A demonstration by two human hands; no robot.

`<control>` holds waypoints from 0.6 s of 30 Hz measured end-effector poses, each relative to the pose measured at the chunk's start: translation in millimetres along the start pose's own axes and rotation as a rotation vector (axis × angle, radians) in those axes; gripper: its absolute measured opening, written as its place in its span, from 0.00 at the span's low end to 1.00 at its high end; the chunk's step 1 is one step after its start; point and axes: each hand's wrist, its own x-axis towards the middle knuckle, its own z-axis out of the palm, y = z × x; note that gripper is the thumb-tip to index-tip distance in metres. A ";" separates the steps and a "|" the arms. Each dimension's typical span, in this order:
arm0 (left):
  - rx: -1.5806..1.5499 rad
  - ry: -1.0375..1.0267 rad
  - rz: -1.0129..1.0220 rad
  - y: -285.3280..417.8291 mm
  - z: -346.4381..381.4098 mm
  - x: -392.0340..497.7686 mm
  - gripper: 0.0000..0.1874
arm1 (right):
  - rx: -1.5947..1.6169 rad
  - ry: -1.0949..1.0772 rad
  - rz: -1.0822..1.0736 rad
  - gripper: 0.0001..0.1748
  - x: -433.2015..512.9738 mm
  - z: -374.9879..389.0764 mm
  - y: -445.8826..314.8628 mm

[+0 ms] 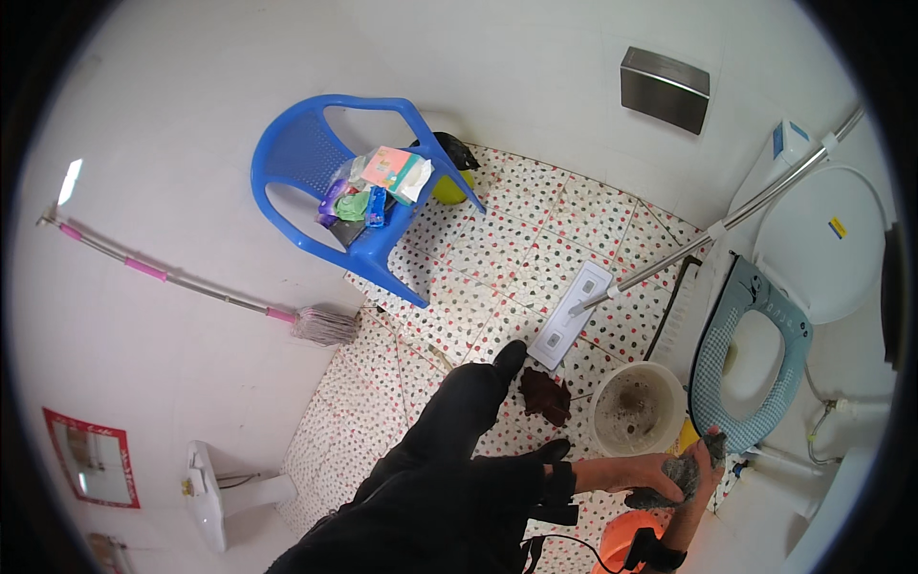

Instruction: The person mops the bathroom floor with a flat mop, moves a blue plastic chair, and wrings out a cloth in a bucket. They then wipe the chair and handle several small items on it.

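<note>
A grey wet-looking cloth [680, 479] is bunched between my two hands, at the lower right. My left hand [649, 473] grips its near side, and my right hand [701, 466] closes round its far part; which hand is which is judged from the arms and is not fully certain. Just above the hands stands a whitish bucket [638, 409] with murky, foamy water in it. Under the forearms is an orange bucket [622, 534], partly hidden by a wrist strap and device. A dark red cloth [545, 396] lies on the floor near my shoes.
A flat mop head [571, 316] rests on the tiles, its pole leaning over the toilet with a padded seat cover [778, 387]. A blue plastic chair [287, 151] holds packets and tissues. A string mop [324, 326] leans against the left wall, near the washbasin [208, 495].
</note>
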 end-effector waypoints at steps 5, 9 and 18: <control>0.506 0.034 0.056 -17.0 -12.6 18.6 0.33 | -0.263 -0.123 -0.041 0.16 16.7 -16.1 15.8; 0.827 0.151 -0.013 -52.8 -35.0 36.2 0.33 | -0.704 -0.153 -0.159 0.12 24.3 -24.3 40.1; 0.793 0.444 -0.070 -90.9 -42.2 23.9 0.38 | -1.141 -0.032 -0.269 0.13 3.5 -12.3 58.2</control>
